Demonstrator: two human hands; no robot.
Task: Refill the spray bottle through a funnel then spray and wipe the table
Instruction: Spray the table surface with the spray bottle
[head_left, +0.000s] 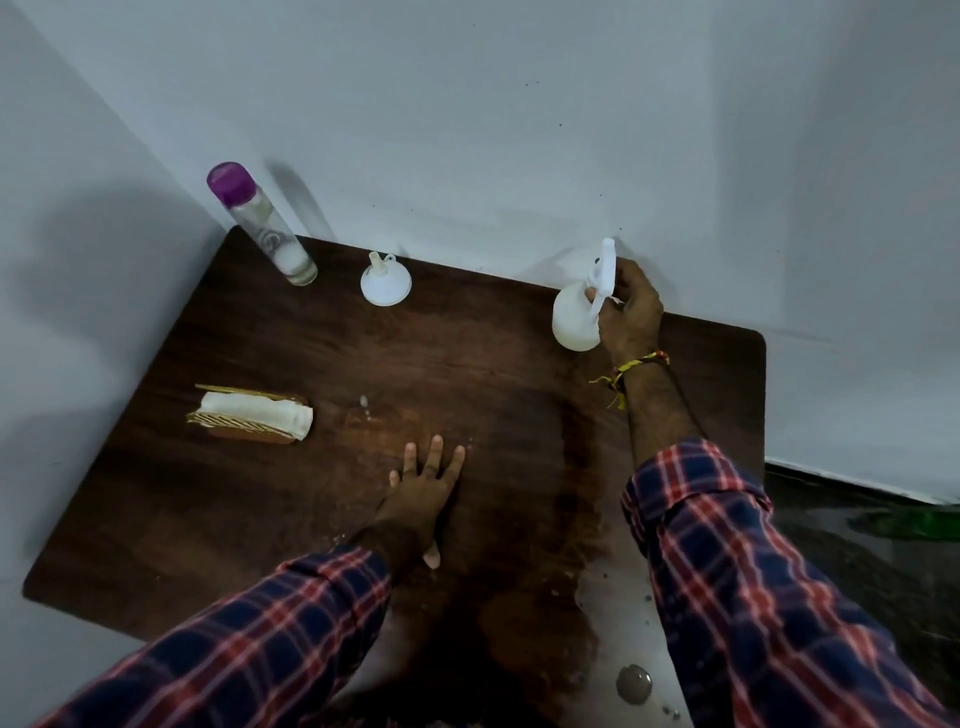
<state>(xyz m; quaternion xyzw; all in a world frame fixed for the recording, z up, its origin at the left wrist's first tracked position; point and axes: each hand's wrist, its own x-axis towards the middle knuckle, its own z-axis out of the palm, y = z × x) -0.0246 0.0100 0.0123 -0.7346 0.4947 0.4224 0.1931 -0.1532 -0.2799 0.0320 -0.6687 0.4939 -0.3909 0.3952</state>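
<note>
A white spray bottle (574, 317) stands at the table's far right edge by the wall. My right hand (631, 306) grips its neck and trigger head. My left hand (423, 480) lies flat on the dark wooden table (208, 519), fingers spread, holding nothing. A small white funnel (385, 280) rests upside down near the back edge. Left of it stands a clear bottle with a purple cap (260, 228), a little liquid at its bottom. A folded white cloth (254, 415) lies on a brown holder at the left.
Wet patches and a water puddle (634, 683) cover the table's near right part. A few drops (364, 405) sit mid-table. Grey walls close in behind and on the left. Dark floor shows to the right of the table.
</note>
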